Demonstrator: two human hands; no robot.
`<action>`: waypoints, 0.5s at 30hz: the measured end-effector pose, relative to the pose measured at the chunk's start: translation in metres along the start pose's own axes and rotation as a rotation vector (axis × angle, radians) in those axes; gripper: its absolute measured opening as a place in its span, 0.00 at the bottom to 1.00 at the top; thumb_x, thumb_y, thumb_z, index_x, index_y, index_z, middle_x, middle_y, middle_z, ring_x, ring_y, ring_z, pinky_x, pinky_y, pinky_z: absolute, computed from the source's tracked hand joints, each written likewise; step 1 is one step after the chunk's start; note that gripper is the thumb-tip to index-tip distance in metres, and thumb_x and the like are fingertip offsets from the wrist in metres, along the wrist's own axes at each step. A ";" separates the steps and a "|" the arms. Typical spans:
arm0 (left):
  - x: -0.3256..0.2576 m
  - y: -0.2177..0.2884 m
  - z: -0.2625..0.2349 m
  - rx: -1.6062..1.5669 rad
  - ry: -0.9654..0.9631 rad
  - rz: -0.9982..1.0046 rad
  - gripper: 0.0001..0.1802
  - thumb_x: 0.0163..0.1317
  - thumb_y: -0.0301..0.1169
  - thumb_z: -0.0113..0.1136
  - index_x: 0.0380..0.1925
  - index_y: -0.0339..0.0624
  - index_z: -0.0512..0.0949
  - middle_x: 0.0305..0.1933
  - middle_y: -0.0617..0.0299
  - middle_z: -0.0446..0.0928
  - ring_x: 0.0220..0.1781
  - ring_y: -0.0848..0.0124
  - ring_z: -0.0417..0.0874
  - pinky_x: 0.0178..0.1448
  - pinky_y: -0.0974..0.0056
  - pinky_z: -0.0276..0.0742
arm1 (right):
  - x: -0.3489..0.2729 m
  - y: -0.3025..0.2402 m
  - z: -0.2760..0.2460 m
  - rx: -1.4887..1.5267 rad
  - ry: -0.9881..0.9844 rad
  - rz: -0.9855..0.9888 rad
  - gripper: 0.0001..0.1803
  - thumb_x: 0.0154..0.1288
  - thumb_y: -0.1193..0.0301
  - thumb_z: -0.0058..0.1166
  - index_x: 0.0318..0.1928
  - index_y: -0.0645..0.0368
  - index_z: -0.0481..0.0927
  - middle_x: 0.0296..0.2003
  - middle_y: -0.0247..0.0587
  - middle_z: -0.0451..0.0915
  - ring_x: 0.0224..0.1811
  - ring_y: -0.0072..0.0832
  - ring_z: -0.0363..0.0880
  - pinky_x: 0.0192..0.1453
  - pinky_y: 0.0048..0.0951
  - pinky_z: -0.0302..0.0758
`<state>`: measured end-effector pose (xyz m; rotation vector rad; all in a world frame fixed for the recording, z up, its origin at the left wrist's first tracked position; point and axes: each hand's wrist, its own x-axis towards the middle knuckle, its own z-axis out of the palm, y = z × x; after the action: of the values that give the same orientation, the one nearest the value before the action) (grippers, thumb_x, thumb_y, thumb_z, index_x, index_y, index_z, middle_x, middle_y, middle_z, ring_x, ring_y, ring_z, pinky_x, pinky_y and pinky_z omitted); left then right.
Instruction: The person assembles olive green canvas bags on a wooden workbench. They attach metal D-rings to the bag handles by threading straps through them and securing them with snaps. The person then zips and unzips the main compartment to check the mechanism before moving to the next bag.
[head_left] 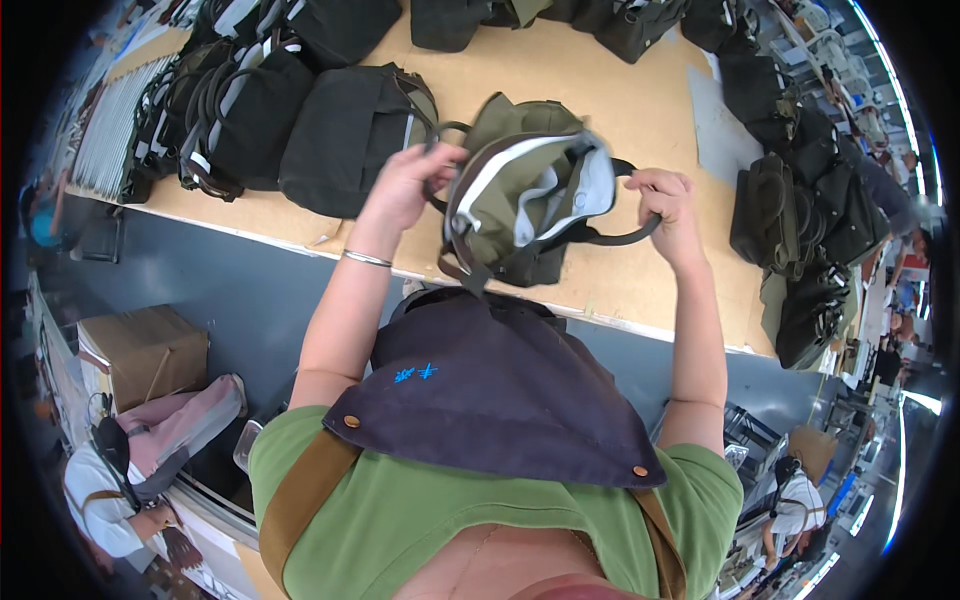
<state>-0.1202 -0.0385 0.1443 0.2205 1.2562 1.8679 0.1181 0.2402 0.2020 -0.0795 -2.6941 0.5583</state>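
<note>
Over the desk (640,110), a person holds an olive-green bag (520,190) up off the surface with both hands, mouth of the bag turned toward the camera so the pale lining shows

Left hand (405,185): grip closed on the bag's left edge by a dark strap, fingers curled around it; silver bangle (367,259) on that wrist

Right hand (668,200): grip closed on a black handle loop (620,235) at the bag's right side, loop pulled out sideways from the bag

Bag sits between the two hands, above the desk's near edge, tilted, not resting on the wood as far as I can tell

Desk is a light wooden sheet. Black bag (350,135) lies flat just left of the left hand. More black bags with grey straps (225,105) stacked further left. Another row of dark bags (620,20) along the far edge, and a heap of dark bags (800,200) at the right end, well apart from the right hand

Person wears a green shirt (420,510) and dark apron (500,390) with brown shoulder straps. Cardboard box (140,350) on the floor at lower left, pink backpack (180,425) just beside it
</note>
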 end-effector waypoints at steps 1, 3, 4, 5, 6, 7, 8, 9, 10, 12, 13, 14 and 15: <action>0.004 -0.008 -0.029 -0.185 -0.077 -0.005 0.12 0.67 0.35 0.60 0.42 0.37 0.81 0.29 0.69 0.77 0.28 0.80 0.73 0.36 0.73 0.69 | -0.017 0.018 -0.001 0.012 -0.079 0.073 0.11 0.48 0.85 0.53 0.17 0.55 0.73 0.39 0.38 0.83 0.49 0.35 0.80 0.56 0.40 0.67; 0.000 -0.016 -0.035 -0.034 0.009 0.001 0.11 0.67 0.33 0.59 0.41 0.35 0.81 0.28 0.70 0.76 0.30 0.82 0.75 0.38 0.75 0.70 | -0.041 0.028 0.009 0.031 -0.224 0.228 0.10 0.49 0.86 0.51 0.18 0.56 0.75 0.39 0.40 0.84 0.48 0.37 0.81 0.53 0.39 0.70; -0.004 -0.019 -0.029 -0.016 -0.046 -0.002 0.11 0.67 0.33 0.59 0.40 0.36 0.81 0.27 0.70 0.76 0.30 0.82 0.75 0.38 0.75 0.71 | -0.051 0.024 0.012 0.038 -0.295 0.301 0.10 0.49 0.86 0.50 0.19 0.57 0.76 0.39 0.41 0.84 0.48 0.38 0.81 0.52 0.39 0.72; -0.011 -0.019 -0.016 0.005 -0.099 -0.005 0.11 0.67 0.34 0.59 0.40 0.36 0.81 0.27 0.70 0.76 0.30 0.82 0.75 0.39 0.74 0.72 | -0.051 0.013 0.013 0.047 -0.366 0.375 0.10 0.49 0.86 0.49 0.20 0.58 0.78 0.40 0.41 0.84 0.48 0.39 0.81 0.51 0.39 0.74; -0.015 -0.015 -0.003 0.057 -0.129 0.003 0.11 0.68 0.34 0.58 0.39 0.37 0.81 0.28 0.70 0.77 0.31 0.81 0.75 0.41 0.73 0.73 | -0.044 0.006 0.005 -0.045 -0.443 0.441 0.12 0.49 0.87 0.48 0.26 0.58 0.81 0.38 0.42 0.84 0.46 0.41 0.81 0.48 0.38 0.77; -0.014 -0.016 -0.002 0.114 -0.202 0.000 0.11 0.68 0.34 0.57 0.40 0.38 0.81 0.30 0.68 0.78 0.33 0.80 0.76 0.42 0.72 0.74 | -0.031 -0.008 0.002 -0.062 -0.318 0.401 0.11 0.50 0.85 0.49 0.29 0.57 0.82 0.40 0.42 0.83 0.45 0.41 0.81 0.48 0.38 0.77; -0.014 -0.015 0.006 0.128 -0.188 0.011 0.10 0.69 0.34 0.57 0.40 0.39 0.79 0.32 0.67 0.78 0.34 0.80 0.75 0.44 0.71 0.74 | -0.017 -0.021 0.002 -0.079 -0.195 0.359 0.11 0.51 0.83 0.51 0.32 0.56 0.82 0.41 0.41 0.83 0.45 0.41 0.81 0.47 0.38 0.77; -0.014 -0.013 0.014 0.145 -0.179 0.022 0.09 0.70 0.34 0.56 0.40 0.40 0.78 0.34 0.66 0.79 0.34 0.80 0.75 0.45 0.70 0.73 | -0.004 -0.037 0.002 -0.097 -0.066 0.321 0.11 0.53 0.82 0.52 0.35 0.55 0.82 0.43 0.41 0.82 0.44 0.41 0.81 0.47 0.38 0.77; -0.013 -0.014 0.015 0.208 -0.162 0.040 0.10 0.69 0.34 0.57 0.41 0.39 0.78 0.36 0.65 0.79 0.35 0.78 0.75 0.46 0.69 0.73 | 0.013 -0.067 0.000 -0.010 -0.056 0.332 0.11 0.53 0.78 0.56 0.39 0.53 0.82 0.46 0.40 0.80 0.43 0.40 0.81 0.46 0.38 0.78; -0.009 -0.015 0.019 0.336 -0.130 0.077 0.12 0.66 0.35 0.60 0.43 0.39 0.77 0.39 0.62 0.79 0.38 0.74 0.76 0.49 0.66 0.73 | 0.030 -0.102 0.011 0.078 -0.127 0.268 0.15 0.54 0.71 0.61 0.44 0.50 0.81 0.52 0.38 0.77 0.42 0.39 0.82 0.45 0.37 0.78; -0.012 -0.013 0.028 0.662 0.081 0.354 0.14 0.63 0.36 0.63 0.44 0.39 0.76 0.41 0.60 0.78 0.40 0.70 0.76 0.51 0.64 0.72 | 0.033 -0.108 0.018 0.073 -0.209 0.196 0.16 0.54 0.67 0.62 0.46 0.49 0.80 0.54 0.37 0.75 0.42 0.39 0.82 0.45 0.37 0.78; -0.020 -0.007 0.044 0.979 0.300 0.634 0.17 0.61 0.36 0.65 0.46 0.40 0.76 0.44 0.57 0.78 0.42 0.66 0.76 0.53 0.62 0.70 | 0.032 -0.105 0.027 0.084 -0.287 0.172 0.17 0.54 0.65 0.63 0.47 0.49 0.81 0.50 0.37 0.77 0.43 0.38 0.82 0.45 0.36 0.79; -0.029 0.000 0.055 1.284 0.530 0.919 0.20 0.58 0.37 0.67 0.47 0.40 0.75 0.47 0.55 0.77 0.45 0.63 0.76 0.55 0.60 0.69 | 0.030 -0.104 0.028 0.091 -0.344 0.191 0.18 0.54 0.65 0.63 0.47 0.49 0.81 0.49 0.37 0.78 0.43 0.37 0.82 0.45 0.36 0.79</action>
<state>-0.0715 -0.0225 0.1787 1.1865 2.9676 1.4706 0.0825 0.1381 0.2303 -0.2380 -3.0077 0.8181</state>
